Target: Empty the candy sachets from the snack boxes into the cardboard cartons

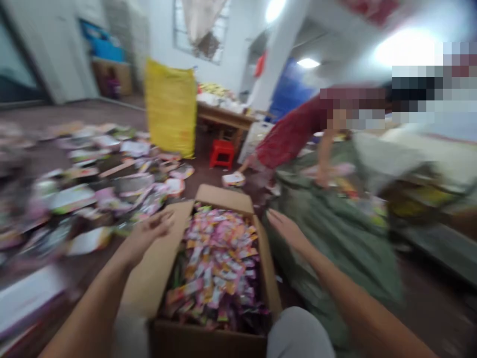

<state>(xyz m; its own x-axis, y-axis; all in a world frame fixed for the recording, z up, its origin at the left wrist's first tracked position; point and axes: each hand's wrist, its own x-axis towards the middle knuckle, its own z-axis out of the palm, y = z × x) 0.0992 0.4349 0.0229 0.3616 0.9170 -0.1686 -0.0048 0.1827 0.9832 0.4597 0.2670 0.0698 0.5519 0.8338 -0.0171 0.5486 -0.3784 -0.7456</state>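
Note:
An open cardboard box stands in front of me, filled with small pink, white and orange wrapped packets. Over its left flap hovers my left hand, fingers loosely bent and nothing visible in them. My right hand is stretched out on the other side, beside the right flap, its fingers extended and holding nothing I can see. Close to that hand is a large dark green sack; whether they touch, I cannot tell. Motion blurs the picture.
Printed packages litter the floor at left. A yellow sack stands upright behind, near a red stool and a wooden table. Another person in a red sleeve bends over the green sack, one hand near a package.

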